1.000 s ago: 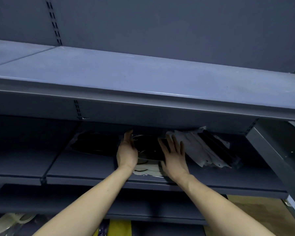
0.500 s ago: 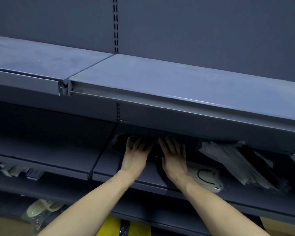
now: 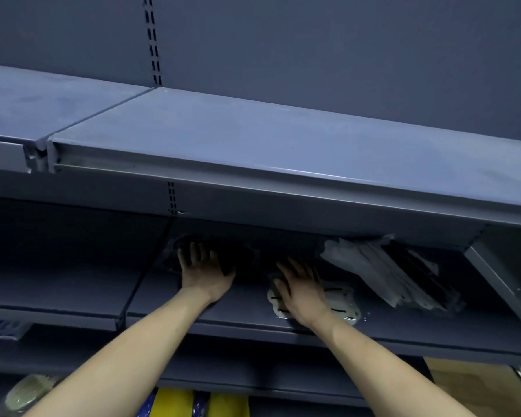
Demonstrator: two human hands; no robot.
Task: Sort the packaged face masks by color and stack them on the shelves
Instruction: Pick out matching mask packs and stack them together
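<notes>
Pressing flat on the middle shelf [image 3: 241, 299]: left hand [image 3: 203, 270], fingers spread, on the black masks [image 3: 238, 255] at centre frame; right hand [image 3: 303, 288], likewise open, on the white mask [image 3: 342, 299]. Leaning mixed pile [image 3: 388, 272] at right could slump over, mixing colours again, if nudged.

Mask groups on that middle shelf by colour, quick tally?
Black mask stack, under the left hand: 1
White mask pack, under the right hand: 1
Mixed white and black leaning pile: 1
Total: 3 groups; packs per group uncountable.
</notes>
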